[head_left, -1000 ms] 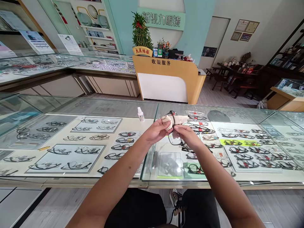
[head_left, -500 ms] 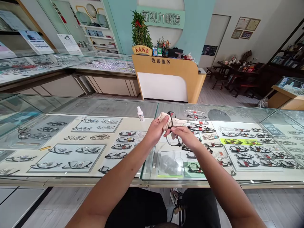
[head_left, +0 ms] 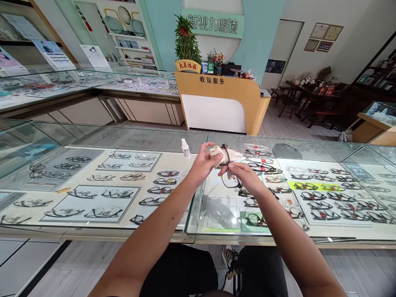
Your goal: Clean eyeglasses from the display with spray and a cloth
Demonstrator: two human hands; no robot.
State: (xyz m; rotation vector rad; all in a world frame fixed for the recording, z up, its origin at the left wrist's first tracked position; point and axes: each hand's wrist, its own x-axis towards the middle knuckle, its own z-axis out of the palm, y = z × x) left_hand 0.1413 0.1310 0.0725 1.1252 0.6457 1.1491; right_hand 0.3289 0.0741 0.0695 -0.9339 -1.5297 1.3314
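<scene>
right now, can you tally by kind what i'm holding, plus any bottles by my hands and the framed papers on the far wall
held glasses: 1
held cloth: 1
white bottle: 1
framed papers: 4
total: 7

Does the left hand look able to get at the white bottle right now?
Probably yes: nothing stands between the left hand and the white bottle upright on the glass, though that hand is busy gripping the cloth.
</scene>
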